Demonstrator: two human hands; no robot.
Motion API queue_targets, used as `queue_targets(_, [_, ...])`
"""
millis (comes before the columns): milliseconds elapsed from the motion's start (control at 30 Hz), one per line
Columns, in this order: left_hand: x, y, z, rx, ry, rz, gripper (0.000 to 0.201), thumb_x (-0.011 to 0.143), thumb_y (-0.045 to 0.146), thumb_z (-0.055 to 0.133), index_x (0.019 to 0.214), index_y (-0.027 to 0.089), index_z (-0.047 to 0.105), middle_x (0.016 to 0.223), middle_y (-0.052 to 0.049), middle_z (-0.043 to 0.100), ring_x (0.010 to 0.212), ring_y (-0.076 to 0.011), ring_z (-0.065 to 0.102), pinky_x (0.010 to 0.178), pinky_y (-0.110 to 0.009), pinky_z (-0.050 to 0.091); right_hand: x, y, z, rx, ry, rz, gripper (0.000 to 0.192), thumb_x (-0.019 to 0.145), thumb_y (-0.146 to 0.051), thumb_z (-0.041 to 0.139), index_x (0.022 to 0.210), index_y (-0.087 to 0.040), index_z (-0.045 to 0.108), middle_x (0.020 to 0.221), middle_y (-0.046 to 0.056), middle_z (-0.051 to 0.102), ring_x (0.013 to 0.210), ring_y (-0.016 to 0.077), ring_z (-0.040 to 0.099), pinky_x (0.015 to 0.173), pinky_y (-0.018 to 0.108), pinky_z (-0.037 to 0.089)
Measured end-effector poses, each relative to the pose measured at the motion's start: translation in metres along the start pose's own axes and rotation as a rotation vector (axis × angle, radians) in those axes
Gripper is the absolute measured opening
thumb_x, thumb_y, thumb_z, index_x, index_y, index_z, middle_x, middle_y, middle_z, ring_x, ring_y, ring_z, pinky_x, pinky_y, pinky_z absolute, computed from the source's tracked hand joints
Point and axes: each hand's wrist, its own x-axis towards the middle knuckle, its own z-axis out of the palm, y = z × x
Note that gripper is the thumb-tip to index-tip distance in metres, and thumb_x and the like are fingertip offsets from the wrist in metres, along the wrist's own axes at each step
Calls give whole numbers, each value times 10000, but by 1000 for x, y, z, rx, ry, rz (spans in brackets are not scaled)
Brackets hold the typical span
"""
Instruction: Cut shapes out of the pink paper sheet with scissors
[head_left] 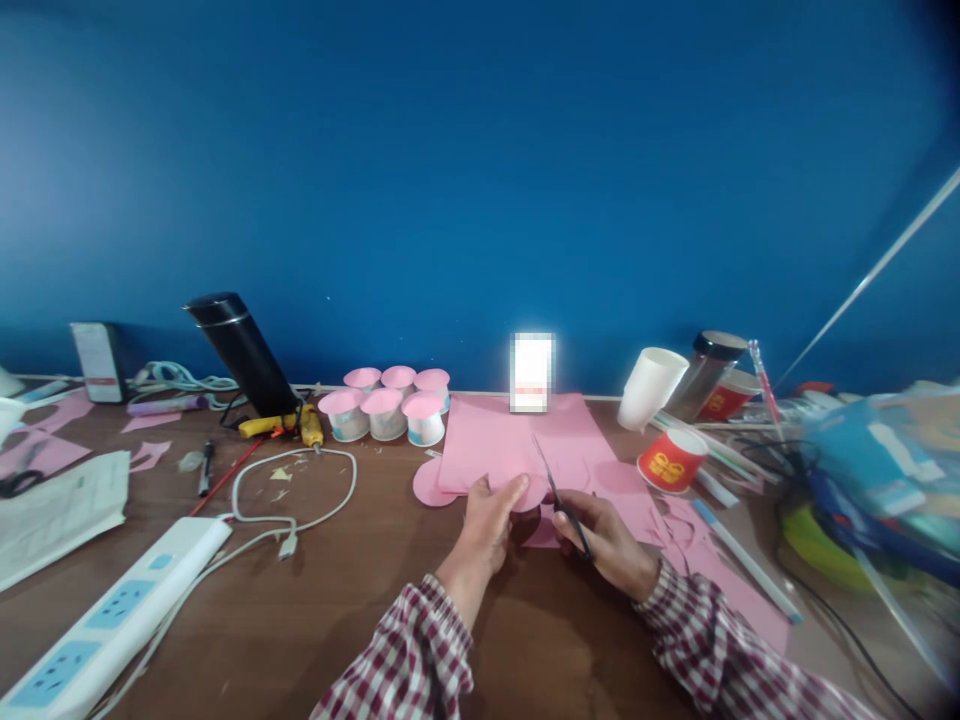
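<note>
Between the thumb and fingers of my left hand point(491, 525) is a pink paper circle point(531, 495). My right hand point(606, 540) grips a pair of scissors point(571, 522) by the dark handles, blades pointing up and away beside the circle's right edge. Behind both hands lies a stack of pink paper point(487, 440). Another pink paper disc point(433, 485) pokes out at the stack's left corner. Pink offcuts point(679, 530) are scattered to the right of my right hand.
Several small cups with pink tops point(386, 412) stand left of the paper. A lit phone point(532, 372) leans behind it. To the right are a red paper cup point(673, 460), a tilted white cup point(652, 387) and a marker point(748, 562). A power strip point(112, 620) and black flask point(244, 350) are left.
</note>
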Motion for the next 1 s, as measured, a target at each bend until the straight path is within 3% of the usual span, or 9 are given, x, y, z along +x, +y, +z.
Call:
queue_targets(533, [-1,1,0,-33,-19,19,435,567,344,804,864,130,570,690,-56,661,595,-182,630,565,-297,487,-1,2,0,-13,20,37,475,793,-536,610,1028,-123,636,567,-34,478,483,102,440,444,227,382])
queue_targets(1000, [2,-3,-4,-9,-66,39,365,646,352,757,862,124,572,702,-59,651,591,-175,618,544,-285,479,-1,-2,1,-40,35,55,540,764,-572,621,1027,-102,653,509,-41,486,445,103,450,424,229,373])
